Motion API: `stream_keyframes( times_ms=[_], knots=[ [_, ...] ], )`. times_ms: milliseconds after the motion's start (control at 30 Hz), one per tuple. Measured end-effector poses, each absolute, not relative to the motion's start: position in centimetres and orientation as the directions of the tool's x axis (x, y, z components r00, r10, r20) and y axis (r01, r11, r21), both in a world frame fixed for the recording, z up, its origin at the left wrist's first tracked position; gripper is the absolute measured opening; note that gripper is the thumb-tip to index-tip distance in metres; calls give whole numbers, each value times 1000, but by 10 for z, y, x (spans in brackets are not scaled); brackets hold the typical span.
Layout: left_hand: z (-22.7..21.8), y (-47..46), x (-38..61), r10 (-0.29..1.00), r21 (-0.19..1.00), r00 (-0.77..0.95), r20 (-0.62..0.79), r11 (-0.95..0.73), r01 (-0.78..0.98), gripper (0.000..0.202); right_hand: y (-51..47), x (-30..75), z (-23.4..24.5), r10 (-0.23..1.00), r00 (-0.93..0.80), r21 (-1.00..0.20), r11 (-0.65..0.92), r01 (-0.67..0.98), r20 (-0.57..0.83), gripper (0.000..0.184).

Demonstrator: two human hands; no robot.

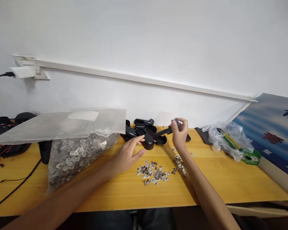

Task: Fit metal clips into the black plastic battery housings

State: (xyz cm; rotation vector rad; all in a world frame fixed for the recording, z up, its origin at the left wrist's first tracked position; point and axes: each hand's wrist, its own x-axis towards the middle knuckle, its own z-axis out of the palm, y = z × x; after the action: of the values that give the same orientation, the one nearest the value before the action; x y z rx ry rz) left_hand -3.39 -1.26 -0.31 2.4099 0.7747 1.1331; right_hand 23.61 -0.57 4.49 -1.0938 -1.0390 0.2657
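My left hand (128, 153) reaches over the table with its fingers stretched out and the thumb apart. Its fingertips are beside a rounded black plastic part (148, 141); whether they touch it I cannot tell. My right hand (180, 134) is closed around a slim black plastic piece (166, 131), which points left toward the rounded part. Behind both hands lie several black plastic housings (144, 122). Small metal pieces (156, 172) are heaped in front of the left hand, and a smaller group (180, 164) lies by my right wrist.
On the left a large clear bag (81, 156) is full of flat metal tabs. Black cables (19, 188) and dark parts lie beyond it. To the right are a plastic bag with yellow-green pliers (232, 141), a green spool (251, 157) and a blue printed box (273, 127). A wall closes the back.
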Motion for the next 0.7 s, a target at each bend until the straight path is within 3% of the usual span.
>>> stream_keyframes(
  times_ms=[67, 167, 267, 367, 500, 600, 700],
  knots=[
    [-4, -8, -38, 611, 506, 524, 592, -789, 349, 59, -13, 201, 51, 733, 434, -850, 420, 317, 524, 52],
    [-3, -1, -42, 656, 472, 484, 579, -754, 457, 48, -20, 164, 55, 851, 278, -876, 351, 331, 446, 61],
    [0, 0, -43, 778, 603, 381, 500, -628, 492, 37, -26, 160, 53, 874, 142, -840, 385, 382, 465, 64],
    [1, 0, -38, 880, 815, 332, 341, -453, 363, 34, -38, 179, 49, 869, -37, -747, 446, 494, 494, 49],
    [-1, 4, -31, 910, 954, 348, 225, -278, 109, 42, -53, 198, 47, 830, -481, -583, 547, 601, 282, 10],
    [0, 8, -30, 916, 979, 349, 196, -206, -9, 51, -53, 200, 48, 774, -607, -563, 588, 581, 183, 12],
    [0, 11, -31, 936, 982, 302, 183, -186, -19, 61, -46, 200, 47, 734, -671, -626, 572, 530, 103, 12]
  ],
)
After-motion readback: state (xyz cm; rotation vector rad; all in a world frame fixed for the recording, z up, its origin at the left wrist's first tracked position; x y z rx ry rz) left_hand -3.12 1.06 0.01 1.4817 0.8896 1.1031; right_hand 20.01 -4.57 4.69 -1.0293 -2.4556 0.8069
